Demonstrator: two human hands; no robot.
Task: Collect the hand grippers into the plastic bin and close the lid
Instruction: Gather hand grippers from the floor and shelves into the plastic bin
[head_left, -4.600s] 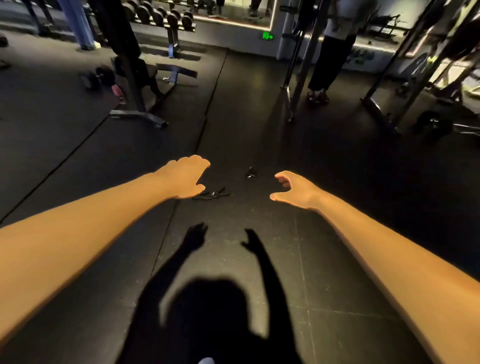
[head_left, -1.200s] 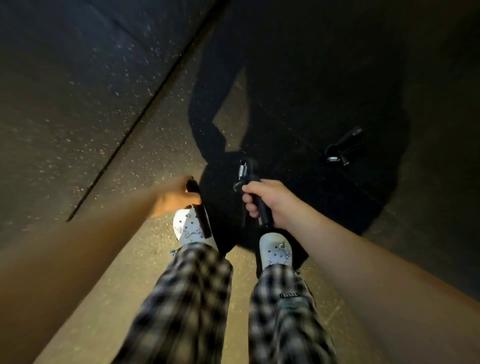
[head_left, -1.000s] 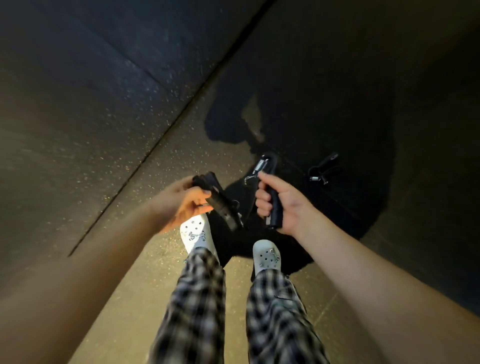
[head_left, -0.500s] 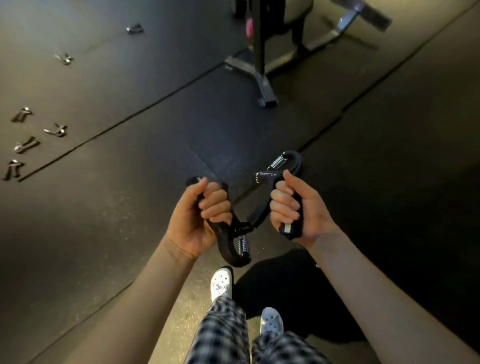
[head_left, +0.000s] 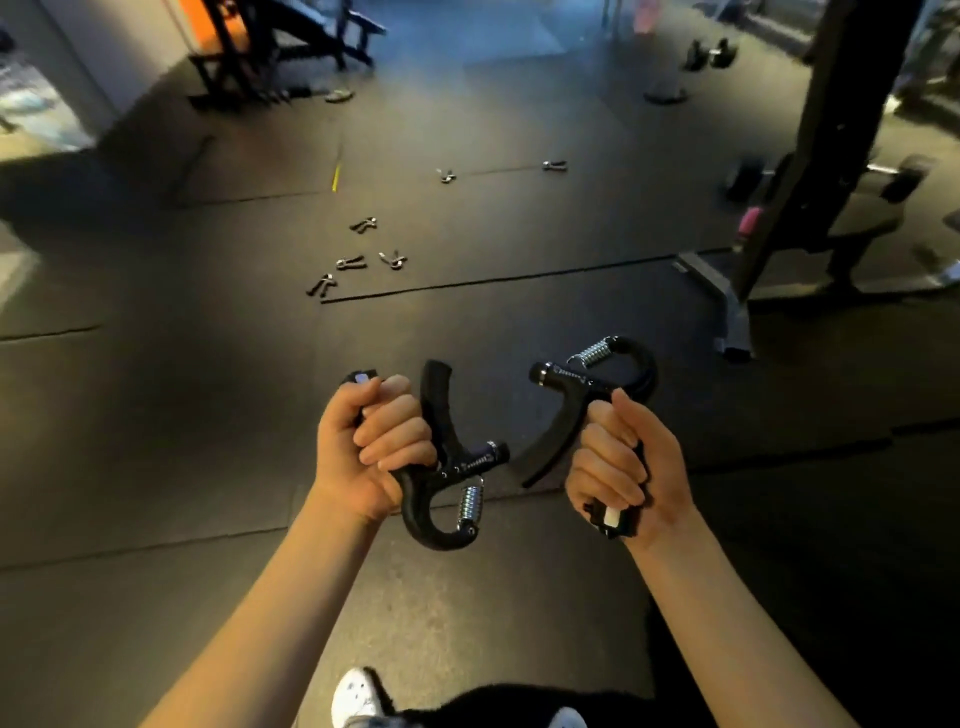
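Grippers (head_left: 439, 525) in left hand (head_left: 363, 452), right hand (head_left: 623, 467)

place: gym | evidence: rubber floor mats (head_left: 156, 441), steel rack (head_left: 831, 130), dumbbells (head_left: 905, 177)

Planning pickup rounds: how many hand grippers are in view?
8 hand grippers: one in the left hand, one in the right hand, four clustered on the floor, two farther back. More may be hidden.

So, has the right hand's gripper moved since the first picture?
Yes, upward: the hand gripper lay on the floor; now the right hand holds it above.
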